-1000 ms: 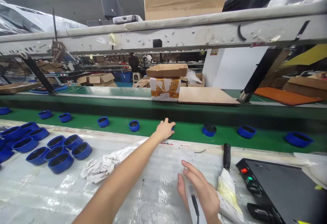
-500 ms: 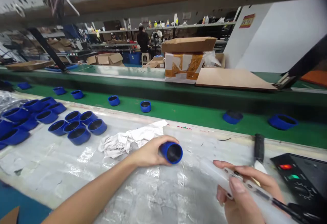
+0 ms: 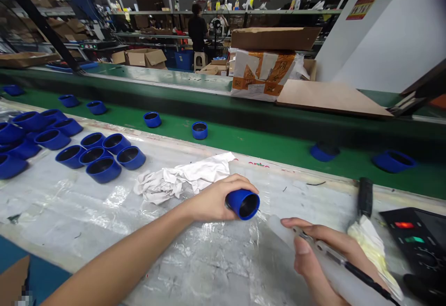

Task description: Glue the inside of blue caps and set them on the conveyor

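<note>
My left hand (image 3: 212,199) is closed round a blue plastic cup (image 3: 243,202), held on its side just above the plastic-covered bench with its open mouth turned toward my right hand. My right hand (image 3: 320,255) grips a long whitish translucent stick (image 3: 282,229) with a thin black cable along it, its tip a short way right of the cup. A crumpled white cloth (image 3: 181,180) lies just behind my left hand.
Several blue cups (image 3: 101,157) are grouped on the bench at left, more ride the green conveyor belt (image 3: 261,145). A black control box (image 3: 418,241) with red and green lights sits at right beside a black-handled brush (image 3: 365,196). Cardboard boxes (image 3: 268,66) stand beyond the belt.
My left hand took a blue cup from the belt and drew it back over the bench. My right hand lifted the stick toward it. The camera tilted down.
</note>
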Demonstrator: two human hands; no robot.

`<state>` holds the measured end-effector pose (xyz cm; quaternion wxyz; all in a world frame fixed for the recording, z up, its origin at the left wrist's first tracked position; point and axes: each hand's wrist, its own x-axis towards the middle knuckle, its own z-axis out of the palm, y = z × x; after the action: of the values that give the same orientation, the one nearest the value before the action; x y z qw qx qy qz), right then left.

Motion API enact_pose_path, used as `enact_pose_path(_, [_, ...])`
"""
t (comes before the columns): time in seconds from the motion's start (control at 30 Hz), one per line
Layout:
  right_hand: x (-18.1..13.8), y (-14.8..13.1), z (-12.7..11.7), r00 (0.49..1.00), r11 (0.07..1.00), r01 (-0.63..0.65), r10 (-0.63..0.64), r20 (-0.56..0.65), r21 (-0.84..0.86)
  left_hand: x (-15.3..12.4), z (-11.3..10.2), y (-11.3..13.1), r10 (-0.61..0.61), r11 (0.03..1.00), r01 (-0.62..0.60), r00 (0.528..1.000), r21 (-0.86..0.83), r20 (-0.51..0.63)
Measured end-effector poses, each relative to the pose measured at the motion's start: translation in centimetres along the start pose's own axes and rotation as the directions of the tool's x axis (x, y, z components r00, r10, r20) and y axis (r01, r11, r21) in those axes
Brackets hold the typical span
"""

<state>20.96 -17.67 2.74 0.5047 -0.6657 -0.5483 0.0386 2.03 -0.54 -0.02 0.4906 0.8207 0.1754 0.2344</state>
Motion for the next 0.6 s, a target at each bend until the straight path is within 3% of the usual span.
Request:
enact_pose_path(0.2, [0.2, 0.22, 0.1, 0.999, 0.998, 0.044, -0.045, 0.013, 0.048, 0.15, -0.02, 0.21, 0.019, 1.0, -0.018, 1.0, -0.012, 0.007])
enact_pose_path(0.6, [-0.24, -0.32, 0.38, 1.0, 0.995, -0.003, 0.001, 0.028, 0.097, 0.23, -0.06, 0.14, 0.008, 1.0, -0.007, 1.0, -0.019, 0.016])
